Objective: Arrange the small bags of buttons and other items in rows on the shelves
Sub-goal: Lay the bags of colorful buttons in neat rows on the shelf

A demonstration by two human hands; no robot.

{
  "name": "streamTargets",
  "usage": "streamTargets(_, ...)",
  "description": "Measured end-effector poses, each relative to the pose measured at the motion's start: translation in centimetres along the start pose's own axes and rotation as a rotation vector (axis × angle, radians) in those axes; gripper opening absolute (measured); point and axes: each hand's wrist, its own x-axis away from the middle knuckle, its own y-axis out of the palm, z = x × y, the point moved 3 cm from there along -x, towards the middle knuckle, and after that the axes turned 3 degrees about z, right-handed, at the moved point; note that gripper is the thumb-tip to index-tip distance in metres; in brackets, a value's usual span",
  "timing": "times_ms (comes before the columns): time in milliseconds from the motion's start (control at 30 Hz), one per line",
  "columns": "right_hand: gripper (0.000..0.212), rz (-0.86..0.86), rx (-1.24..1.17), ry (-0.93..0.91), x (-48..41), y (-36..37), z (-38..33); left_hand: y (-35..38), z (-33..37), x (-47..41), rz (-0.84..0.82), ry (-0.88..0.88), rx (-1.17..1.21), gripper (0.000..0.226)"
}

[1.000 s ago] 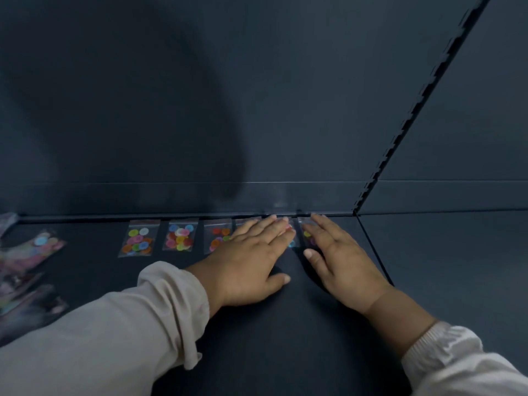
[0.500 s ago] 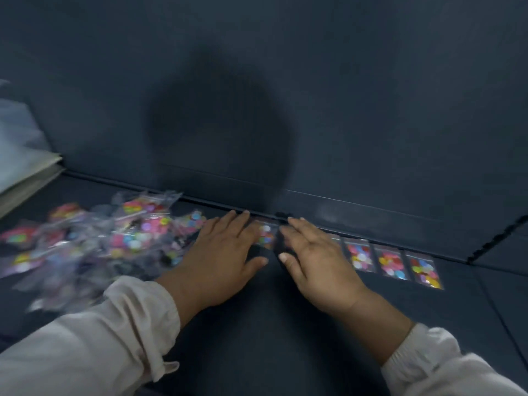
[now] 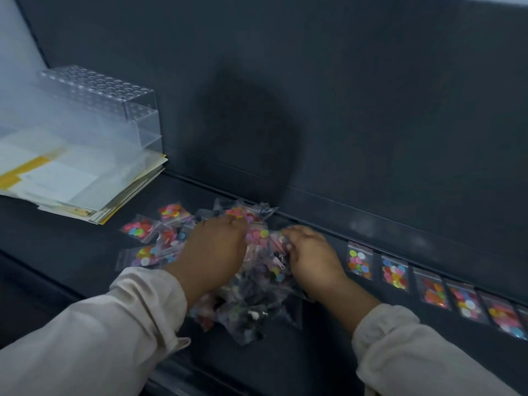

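Note:
A loose pile of small clear bags [image 3: 251,287] filled with coloured buttons and darker items lies on the dark shelf [image 3: 85,252]. My left hand [image 3: 214,252] rests on the pile's left side, fingers curled down into the bags. My right hand [image 3: 311,258] sits on the pile's right side, fingers curled round some bags at the top. To the right, a row of button bags [image 3: 434,287] lies flat along the shelf's back wall. A few single bags [image 3: 140,228] lie spread at the pile's left.
A stack of papers and folders [image 3: 71,181] lies at the shelf's left end, with a clear plastic rack with round holes [image 3: 114,104] on top. The dark back panel [image 3: 343,110] rises behind the bags. The shelf's front edge runs below my sleeves.
The view has swung left from the finished row to the pile. Both hands moved from lying flat at the row to curling into the pile of bags.

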Motion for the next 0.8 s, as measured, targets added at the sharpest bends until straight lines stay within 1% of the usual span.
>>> streamTargets(133,0.064,-0.087,0.004,0.089,-2.5,0.3,-0.3,0.4,-0.6,-2.2,0.024,0.059,0.049,0.032)
streamTargets(200,0.066,-0.124,0.04,0.098,-3.3,0.3,-0.4,0.9,-0.7,-3.2,0.008,0.062,0.07,0.034)
streamTargets(267,0.059,-0.151,0.093,0.099,-3.7,0.3,-0.4,1.6,-0.7,-4.0,-0.048,0.034,0.056,0.035)
streamTargets(333,0.042,-0.142,0.101,0.12,-3.7,0.4,-0.3,2.3,-0.8,-4.5,-0.112,0.009,0.029,0.04)
streamTargets(400,0.026,-0.104,0.082,0.157,-3.2,0.3,-0.1,2.6,-0.8,-4.7,-0.136,0.005,0.02,0.041)
streamTargets(500,0.017,-0.019,0.032,0.191,-2.4,0.1,0.3,2.4,-0.6,-5.0,-0.084,0.003,0.081,0.03)
streamTargets(567,0.005,0.075,-0.035,0.2,-1.9,-0.3,0.5,2.2,-0.5,-5.1,-0.046,-0.006,0.138,0.022)
streamTargets(600,0.004,0.114,-0.062,0.204,-1.6,-0.5,0.5,2.1,-0.4,-5.1,-0.023,-0.007,0.166,0.018)
streamTargets(700,0.025,0.209,-0.165,0.267,-0.8,-0.8,1.0,1.2,0.2,-5.1,0.081,-0.021,0.282,0.005)
streamTargets(733,0.028,0.229,-0.237,0.306,-0.5,-0.8,1.3,0.7,0.5,-5.1,0.102,-0.04,0.334,0.005)
streamTargets(800,0.031,0.25,-0.432,0.393,0.0,-1.0,1.8,0.2,1.3,-5.1,0.09,-0.087,0.456,0.012)
